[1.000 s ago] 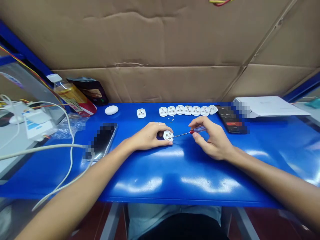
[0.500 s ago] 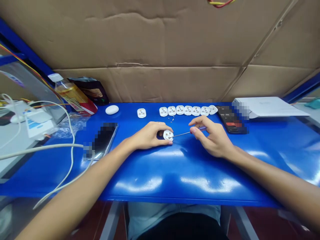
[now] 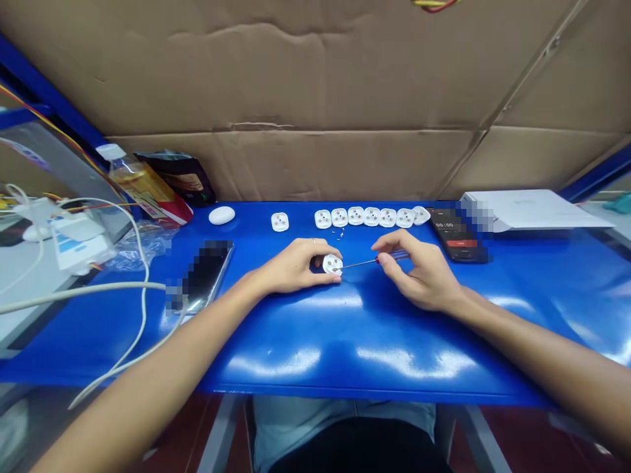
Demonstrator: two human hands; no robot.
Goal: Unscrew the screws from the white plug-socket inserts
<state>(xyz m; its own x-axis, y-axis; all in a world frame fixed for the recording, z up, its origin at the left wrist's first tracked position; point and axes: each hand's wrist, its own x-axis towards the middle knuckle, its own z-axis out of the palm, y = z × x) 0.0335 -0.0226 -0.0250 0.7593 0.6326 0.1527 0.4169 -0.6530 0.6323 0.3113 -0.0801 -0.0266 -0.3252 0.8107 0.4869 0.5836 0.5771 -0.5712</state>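
My left hand (image 3: 290,268) is closed round a small white round plug part (image 3: 332,264), holding it against the blue table (image 3: 345,328). My right hand (image 3: 419,272) pinches a thin screwdriver (image 3: 367,262) with a red and clear handle; its tip rests on the part's face. Behind the hands, a row of several similar white parts (image 3: 371,217) lines the table's far side, with one more white part (image 3: 279,222) set apart to the left. A few tiny screws (image 3: 339,232) lie just in front of the row.
A phone (image 3: 202,276) lies left of my hands, another phone showing a timer (image 3: 456,234) at right beside a white box (image 3: 530,209). A white oval object (image 3: 221,215), a bottle (image 3: 140,187), a dark bag (image 3: 180,177) and white cables (image 3: 123,289) sit at left. Cardboard (image 3: 315,98) walls the back.
Both hands stay in place; the right fingers have shifted slightly on the screwdriver handle, as in turning it. The part has not moved.
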